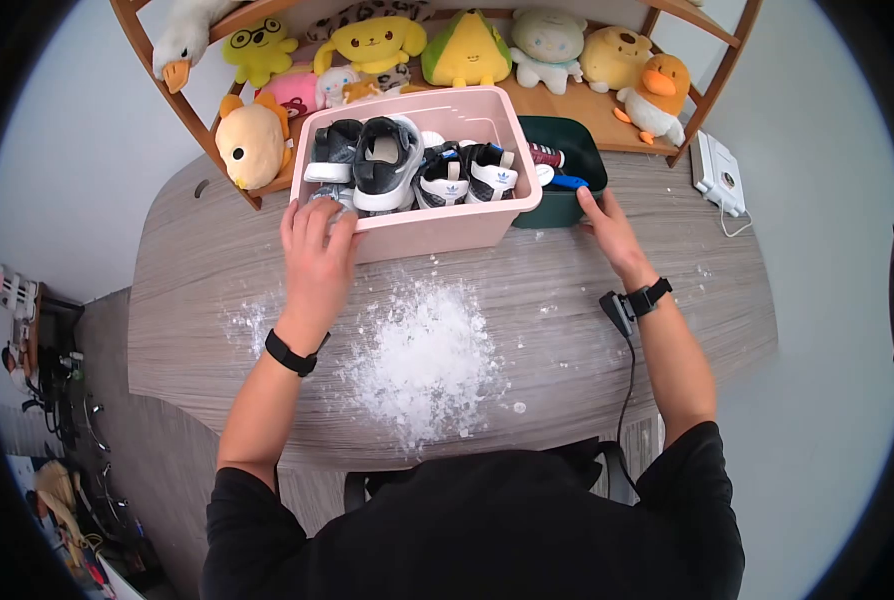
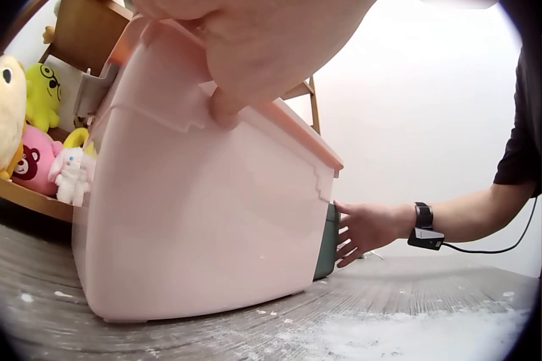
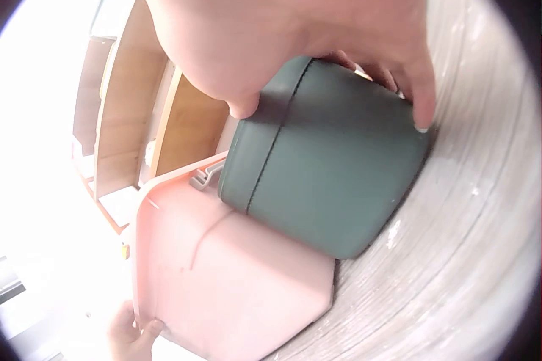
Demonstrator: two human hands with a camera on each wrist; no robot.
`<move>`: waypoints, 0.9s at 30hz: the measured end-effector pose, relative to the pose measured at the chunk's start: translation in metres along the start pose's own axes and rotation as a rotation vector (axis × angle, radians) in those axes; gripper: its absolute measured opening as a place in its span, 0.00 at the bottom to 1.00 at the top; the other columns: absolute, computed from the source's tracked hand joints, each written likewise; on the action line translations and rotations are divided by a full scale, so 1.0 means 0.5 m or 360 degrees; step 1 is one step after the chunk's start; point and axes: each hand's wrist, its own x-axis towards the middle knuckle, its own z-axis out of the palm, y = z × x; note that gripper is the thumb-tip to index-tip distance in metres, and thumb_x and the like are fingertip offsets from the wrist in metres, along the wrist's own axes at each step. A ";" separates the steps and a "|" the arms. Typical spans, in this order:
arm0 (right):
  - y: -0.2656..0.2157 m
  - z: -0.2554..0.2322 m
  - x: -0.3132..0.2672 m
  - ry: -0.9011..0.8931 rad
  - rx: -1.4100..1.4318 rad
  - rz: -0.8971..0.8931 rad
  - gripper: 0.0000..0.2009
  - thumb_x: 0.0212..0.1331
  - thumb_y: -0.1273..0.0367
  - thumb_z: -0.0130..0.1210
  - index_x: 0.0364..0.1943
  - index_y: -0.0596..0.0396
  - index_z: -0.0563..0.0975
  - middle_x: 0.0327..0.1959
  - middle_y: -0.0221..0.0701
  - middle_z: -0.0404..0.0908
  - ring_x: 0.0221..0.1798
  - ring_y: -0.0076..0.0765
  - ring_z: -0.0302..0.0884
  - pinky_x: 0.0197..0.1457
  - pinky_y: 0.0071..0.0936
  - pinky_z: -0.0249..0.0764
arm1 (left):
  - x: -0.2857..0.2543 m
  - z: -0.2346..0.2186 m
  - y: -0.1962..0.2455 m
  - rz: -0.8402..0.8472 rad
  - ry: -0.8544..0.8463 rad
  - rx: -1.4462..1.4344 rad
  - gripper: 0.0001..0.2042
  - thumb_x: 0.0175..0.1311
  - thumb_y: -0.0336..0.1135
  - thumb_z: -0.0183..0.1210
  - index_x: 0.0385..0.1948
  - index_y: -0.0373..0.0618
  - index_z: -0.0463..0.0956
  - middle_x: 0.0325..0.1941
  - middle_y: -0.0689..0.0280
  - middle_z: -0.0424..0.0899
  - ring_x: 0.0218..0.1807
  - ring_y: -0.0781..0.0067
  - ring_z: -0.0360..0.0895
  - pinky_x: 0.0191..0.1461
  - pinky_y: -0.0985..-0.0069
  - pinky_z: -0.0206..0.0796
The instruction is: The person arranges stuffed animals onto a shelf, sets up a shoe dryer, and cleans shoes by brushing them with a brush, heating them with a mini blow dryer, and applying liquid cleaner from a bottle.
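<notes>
My left hand (image 1: 319, 245) grips the near left corner of the pink plastic bin (image 1: 437, 232), thumb against its outer wall and fingers over the rim. Several black, grey and white sneakers (image 1: 385, 165) fill that bin. On its right stands a dark green bin (image 1: 557, 212), partly hidden by the pink one, with a blue-handled brush (image 1: 567, 182) and a red laced shoe (image 1: 545, 155) inside. My right hand (image 1: 612, 235) rests against the green bin's right side, thumb at the rim. In the left wrist view, the right hand's fingers (image 2: 349, 238) are straight and spread.
White powder (image 1: 422, 365) lies heaped on the grey wood-grain table (image 1: 587, 370), with scattered crumbs around it. Behind the bins, a wooden shelf (image 1: 607, 115) holds several plush toys. A white box (image 1: 717, 170) with a cable sits at the right edge.
</notes>
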 end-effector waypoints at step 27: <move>-0.017 0.013 -0.016 0.0022 0.0097 0.0181 0.44 0.74 0.37 0.55 0.81 0.56 0.63 0.78 0.44 0.70 0.81 0.49 0.66 0.75 0.49 0.71 | -0.021 -0.026 0.000 0.0046 -0.0110 0.0045 0.20 0.62 0.25 0.67 0.57 0.45 0.78 0.58 0.60 0.78 0.65 0.53 0.76 0.79 0.42 0.61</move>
